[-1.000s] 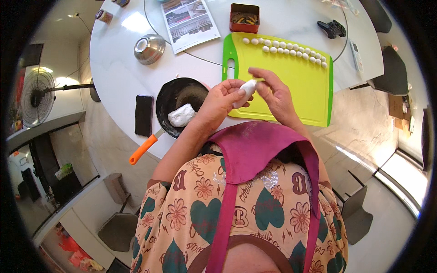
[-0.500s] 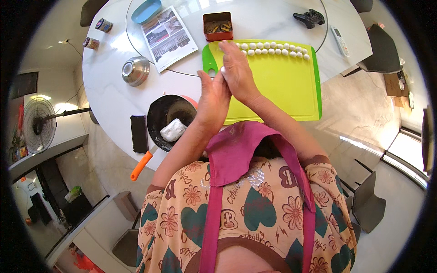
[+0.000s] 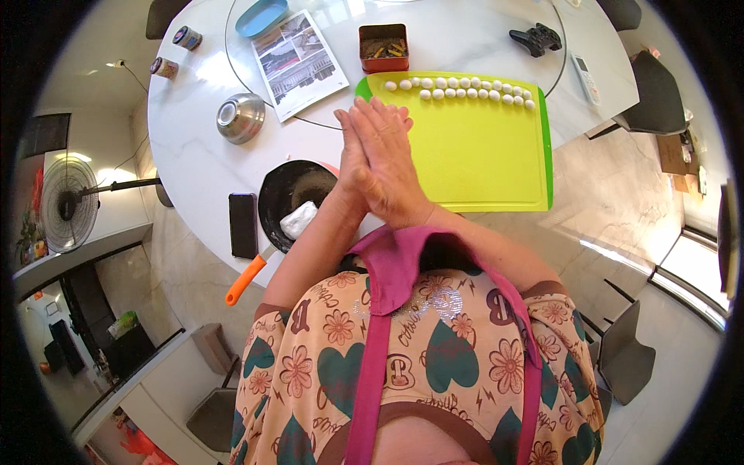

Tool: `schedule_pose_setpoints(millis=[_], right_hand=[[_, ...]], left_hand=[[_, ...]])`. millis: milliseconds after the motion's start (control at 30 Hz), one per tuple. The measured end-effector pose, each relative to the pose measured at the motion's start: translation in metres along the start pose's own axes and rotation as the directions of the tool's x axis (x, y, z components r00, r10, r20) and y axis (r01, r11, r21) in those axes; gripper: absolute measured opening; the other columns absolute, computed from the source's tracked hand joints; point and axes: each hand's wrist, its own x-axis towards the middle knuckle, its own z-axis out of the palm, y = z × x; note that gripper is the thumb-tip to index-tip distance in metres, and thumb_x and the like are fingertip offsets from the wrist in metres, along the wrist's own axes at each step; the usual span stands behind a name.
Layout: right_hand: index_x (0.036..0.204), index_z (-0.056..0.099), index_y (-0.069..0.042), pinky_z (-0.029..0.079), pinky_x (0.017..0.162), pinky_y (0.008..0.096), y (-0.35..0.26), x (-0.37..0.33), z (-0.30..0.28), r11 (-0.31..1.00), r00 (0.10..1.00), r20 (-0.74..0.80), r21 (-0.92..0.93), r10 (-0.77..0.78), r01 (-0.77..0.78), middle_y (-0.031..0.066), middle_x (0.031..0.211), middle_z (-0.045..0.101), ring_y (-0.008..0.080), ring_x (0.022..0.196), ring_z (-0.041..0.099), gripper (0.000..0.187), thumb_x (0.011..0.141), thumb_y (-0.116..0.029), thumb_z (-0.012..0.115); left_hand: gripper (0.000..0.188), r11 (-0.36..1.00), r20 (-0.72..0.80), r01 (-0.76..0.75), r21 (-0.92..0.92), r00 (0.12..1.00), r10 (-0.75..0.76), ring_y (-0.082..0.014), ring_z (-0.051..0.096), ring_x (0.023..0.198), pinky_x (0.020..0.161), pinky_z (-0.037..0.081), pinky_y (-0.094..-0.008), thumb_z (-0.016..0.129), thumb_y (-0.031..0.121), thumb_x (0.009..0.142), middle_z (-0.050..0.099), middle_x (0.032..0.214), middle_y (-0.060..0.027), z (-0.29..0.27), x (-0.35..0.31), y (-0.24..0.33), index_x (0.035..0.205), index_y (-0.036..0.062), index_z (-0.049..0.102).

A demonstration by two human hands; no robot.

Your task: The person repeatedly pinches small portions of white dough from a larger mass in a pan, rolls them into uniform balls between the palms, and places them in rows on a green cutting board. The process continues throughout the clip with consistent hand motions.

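My left hand [image 3: 352, 159] and my right hand [image 3: 390, 163] are pressed palm to palm over the left edge of a yellow-green cutting board [image 3: 480, 167]. Their fingers point away from me, the right hand lying over the left. The small white dough ball between the palms is hidden now; it showed there half a second ago. Two rows of small white dough balls [image 3: 452, 93] line the far part of the board. Left of my forearms, a larger white dough lump [image 3: 297, 221] sits in a dark pan [image 3: 275, 190].
An orange handle [image 3: 246, 280] juts from beside the pan, near a black phone [image 3: 242, 225]. Further off are a metal bowl [image 3: 240, 118], a printed sheet [image 3: 300, 66], a blue dish [image 3: 261, 17], two jars [image 3: 186, 37], a red tin [image 3: 384, 58], a game controller [image 3: 535, 39] and a remote [image 3: 587, 80].
My hands have come closer to me and closed flatter together, covering the dough ball. The near-left balls in the rows, partly covered before, now show. The view has shifted slightly.
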Motion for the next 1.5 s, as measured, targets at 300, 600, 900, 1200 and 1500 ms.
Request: schedule_pose_setpoints(millis=[300, 600, 900, 1200, 1500], right_hand=[[0.130, 0.054, -0.003, 0.033, 0.107, 0.0422, 0.047, -0.006, -0.046, 0.855, 0.920, 0.197, 0.344, 0.339, -0.389, 0.0142, 0.133, 0.054, 0.0258, 0.127, 0.047, 0.043, 0.103, -0.033, 0.039], [0.121, 0.063, -0.004, 0.048, 0.071, 0.0217, 0.021, -0.015, -0.097, 0.784, 0.789, 0.471, 0.275, 0.395, -0.556, 0.0027, 0.104, 0.063, 0.0071, 0.077, 0.055, 0.035, 0.087, -0.007, 0.068], [0.102, 0.070, -0.001, 0.052, 0.067, 0.0229, 0.019, -0.018, -0.090, 0.735, 0.780, 0.453, 0.324, 0.432, -0.595, 0.0035, 0.088, 0.065, 0.0094, 0.075, 0.063, 0.017, 0.085, -0.007, 0.070], [0.104, 0.069, 0.001, 0.057, 0.073, 0.0298, 0.083, -0.035, -0.084, 0.589, 0.717, 0.163, 0.464, 0.677, -0.662, 0.0116, 0.100, 0.069, 0.0207, 0.080, 0.068, 0.022, 0.082, -0.002, 0.068], [0.108, 0.067, -0.003, 0.056, 0.079, 0.0327, 0.066, -0.031, -0.087, 0.909, 0.987, 0.161, -0.413, 0.010, 0.058, 0.0134, 0.110, 0.065, 0.0254, 0.091, 0.066, 0.032, 0.076, 0.001, 0.068]], left_hand=[[0.050, 0.973, 0.061, 0.211, 0.094, 0.974, -0.217, -0.0150, 0.053, 0.107, 0.093, 0.048, -0.0366, 0.037, 0.035, 0.104, 0.053, 0.125, -0.0062, -0.022, -0.012, -0.017, 0.147, 0.0079, 0.035], [0.031, 0.928, -0.150, 0.158, 0.338, 0.982, -0.113, -0.0121, 0.061, 0.079, 0.072, 0.052, -0.0262, 0.067, 0.017, 0.090, 0.066, 0.096, -0.0057, -0.025, -0.019, -0.010, 0.114, -0.0010, 0.060], [0.026, 0.873, -0.154, 0.169, 0.458, 0.982, -0.110, -0.0115, 0.060, 0.071, 0.066, 0.050, -0.0253, 0.069, 0.018, 0.086, 0.066, 0.089, -0.0062, -0.012, -0.018, -0.005, 0.103, 0.0001, 0.061], [0.026, 0.979, -0.124, 0.195, -0.065, 0.972, -0.202, -0.0179, 0.062, 0.080, 0.070, 0.053, -0.0307, 0.059, 0.012, 0.090, 0.065, 0.099, -0.0121, -0.036, -0.010, -0.018, 0.111, -0.0019, 0.056], [0.032, 0.993, -0.173, 0.101, 0.057, 0.981, -0.089, -0.0197, 0.065, 0.090, 0.081, 0.057, -0.0333, 0.065, 0.006, 0.089, 0.065, 0.104, -0.0116, -0.035, -0.014, -0.019, 0.118, -0.0037, 0.055]])
